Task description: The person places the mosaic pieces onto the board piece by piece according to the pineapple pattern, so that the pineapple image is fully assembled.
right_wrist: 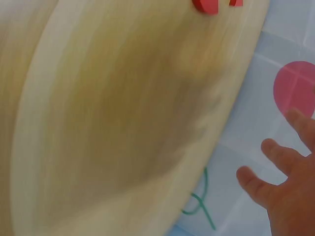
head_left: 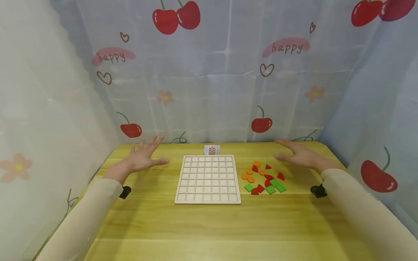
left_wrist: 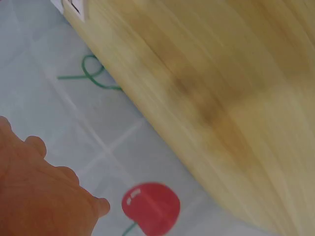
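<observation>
My left hand (head_left: 142,158) hovers over the table's left part with fingers spread, holding nothing. On the other side my right hand (head_left: 301,156) is likewise spread above the table, near the loose pieces. Between the hands lies a pale wooden grid board (head_left: 207,179), its square cells bare. To its right are scattered several flat pieces: orange rounds (head_left: 250,179), red quarter-round pieces (head_left: 281,176) and green diamond-like tiles (head_left: 270,189). Behind the board sits a small printed card (head_left: 212,149) with a coloured figure on a grid. In the right wrist view a red piece (right_wrist: 206,6) shows at the top edge.
A yellow wood-grain table (head_left: 209,228) carries everything. A curtain (head_left: 215,90) printed with cherries, hearts and "happy" hangs right behind its far edge, and more curtain closes both sides. Dark wrist cameras sit at both cuffs.
</observation>
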Demonstrator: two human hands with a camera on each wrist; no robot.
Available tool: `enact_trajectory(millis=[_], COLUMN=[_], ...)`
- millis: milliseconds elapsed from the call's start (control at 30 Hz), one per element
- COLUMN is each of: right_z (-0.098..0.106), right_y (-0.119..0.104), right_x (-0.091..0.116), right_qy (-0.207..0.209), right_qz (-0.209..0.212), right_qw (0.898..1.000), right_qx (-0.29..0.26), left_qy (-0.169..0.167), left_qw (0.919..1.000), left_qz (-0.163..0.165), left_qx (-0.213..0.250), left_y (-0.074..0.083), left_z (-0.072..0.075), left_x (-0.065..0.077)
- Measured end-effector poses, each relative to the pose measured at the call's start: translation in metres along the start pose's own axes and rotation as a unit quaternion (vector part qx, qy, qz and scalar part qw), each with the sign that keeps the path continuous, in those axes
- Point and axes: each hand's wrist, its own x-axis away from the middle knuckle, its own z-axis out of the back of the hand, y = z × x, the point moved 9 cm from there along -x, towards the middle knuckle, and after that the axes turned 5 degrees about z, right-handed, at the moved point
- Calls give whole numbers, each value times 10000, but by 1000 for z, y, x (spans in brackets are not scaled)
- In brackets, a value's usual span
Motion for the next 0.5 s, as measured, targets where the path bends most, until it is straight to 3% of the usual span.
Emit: enact_trajectory(millis=[300,500], right_z=[-27,-40], right_y=[6,8], right_x=[-12,-18], right_qy=[183,2], right_qz=[59,132], right_qw=[9984,9966], right_qx=[-537,-811], left_qy=[-55,-445], left_qw=[9959,9857], left_qz=[-645,-894], left_qx=[627,1358], left_y=[31,42], left_z=[-31,-53], left_x=[-5,-6])
